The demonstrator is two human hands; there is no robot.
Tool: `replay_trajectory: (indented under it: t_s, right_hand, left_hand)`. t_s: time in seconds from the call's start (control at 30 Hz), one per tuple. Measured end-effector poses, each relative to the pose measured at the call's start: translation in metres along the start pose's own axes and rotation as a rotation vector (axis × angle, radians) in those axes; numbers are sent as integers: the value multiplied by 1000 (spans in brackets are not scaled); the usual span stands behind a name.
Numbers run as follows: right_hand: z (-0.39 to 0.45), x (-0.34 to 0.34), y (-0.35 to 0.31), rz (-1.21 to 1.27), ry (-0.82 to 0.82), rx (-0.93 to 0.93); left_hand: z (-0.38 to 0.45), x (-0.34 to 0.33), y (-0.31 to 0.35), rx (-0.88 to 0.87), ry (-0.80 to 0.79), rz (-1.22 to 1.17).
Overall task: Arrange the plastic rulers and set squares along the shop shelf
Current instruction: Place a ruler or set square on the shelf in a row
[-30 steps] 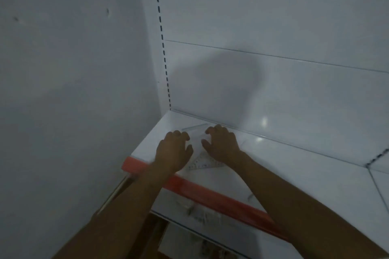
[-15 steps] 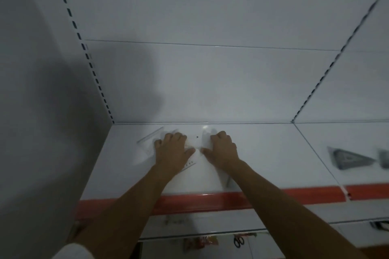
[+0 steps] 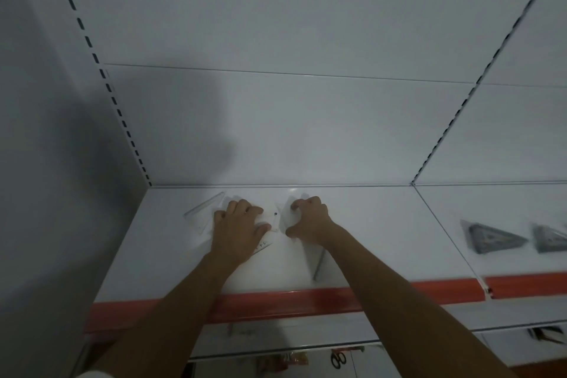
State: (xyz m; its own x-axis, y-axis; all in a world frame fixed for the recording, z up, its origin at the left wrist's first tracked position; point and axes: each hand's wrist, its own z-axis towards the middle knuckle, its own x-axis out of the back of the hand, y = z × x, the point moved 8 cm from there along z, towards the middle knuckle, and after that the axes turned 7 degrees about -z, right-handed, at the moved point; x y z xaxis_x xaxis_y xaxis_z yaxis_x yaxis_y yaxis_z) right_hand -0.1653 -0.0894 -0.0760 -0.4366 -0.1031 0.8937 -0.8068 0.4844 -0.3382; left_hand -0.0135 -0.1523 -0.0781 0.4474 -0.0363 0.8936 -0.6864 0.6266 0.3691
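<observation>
Near the shelf's (image 3: 368,224) back-left corner, the left hand (image 3: 239,230) presses flat on clear set squares (image 3: 204,213) while the right hand (image 3: 306,219) curls its fingers on another sheet. Being transparent and slick, they could slide askew or overlap unnoticed under uneven pressure.

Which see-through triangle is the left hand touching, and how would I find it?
Start at the white shelf with the red front strip, in its left section beside the wall. The left hand rests on a clear set square lying flat there. Unlike the dark grey set squares in the next section, it is nearly invisible against the white.
</observation>
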Motion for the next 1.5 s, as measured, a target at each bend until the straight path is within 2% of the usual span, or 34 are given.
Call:
replay_trajectory:
  t_s: [0.27, 0.4, 0.5, 0.67, 0.87, 1.1, 1.2, 1.3, 1.5]
  right_hand:
    - [-5, -8, -5, -22, 70, 88]
    - [-5, -11, -8, -45, 105, 116]
    - [0, -20, -16, -47, 38, 128]
    - [10, -29, -23, -26, 19, 97]
    - [18, -22, -25, 23, -87, 153]
    - [16, -21, -24, 29, -10, 149]
    - [13, -18, -22, 8, 13, 150]
    - [10, -18, -20, -14, 17, 150]
    - [3, -16, -21, -19, 72, 243]
  left_hand:
    - [-4, 5, 0, -6, 96, -236]
    - [-5, 5, -2, 42, 86, -285]
    - [-6, 5, -3, 43, 83, -303]
    - [-5, 1, -6, 42, 67, -329]
    - [-6, 0, -5, 30, 23, -382]
    - [-9, 11, 1, -30, 114, -331]
    - [-12, 16, 0, 5, 164, -294]
    - [-13, 14, -4, 73, 137, -270]
    - [-10, 3, -2, 39, 42, -221]
